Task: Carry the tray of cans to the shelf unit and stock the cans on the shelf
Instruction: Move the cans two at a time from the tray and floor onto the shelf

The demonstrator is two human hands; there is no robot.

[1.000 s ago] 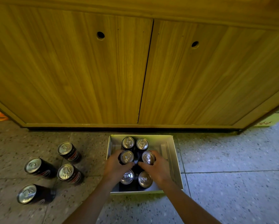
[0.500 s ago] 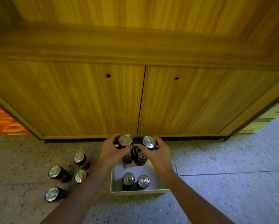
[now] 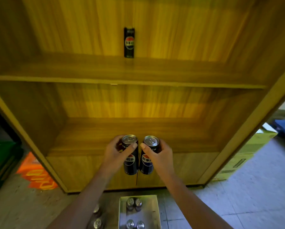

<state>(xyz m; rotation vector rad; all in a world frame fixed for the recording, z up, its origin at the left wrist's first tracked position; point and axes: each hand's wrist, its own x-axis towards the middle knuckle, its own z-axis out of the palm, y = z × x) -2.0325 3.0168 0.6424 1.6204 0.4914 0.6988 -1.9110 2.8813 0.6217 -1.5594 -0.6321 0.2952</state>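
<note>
Your left hand (image 3: 116, 153) is wrapped around one dark can (image 3: 130, 156) and your right hand (image 3: 160, 156) around a second can (image 3: 148, 155), both upright and held side by side in front of the lower shelf (image 3: 122, 139), their sides nearly touching. Bring them forward together and the two cans could knock and twist in your grip, since each is held near its top, with most of its weight hanging below your fingers. Their bases sit below the shelf edge, so pushing ahead without lifting would catch the bottoms on the board. The tray (image 3: 153, 210) lies on the floor directly beneath your wrists with four cans left in it (more stand to its left, though your left forearm hides how many). One can (image 3: 129, 42) stands on the upper shelf (image 3: 130, 70), well above your hands.
</note>
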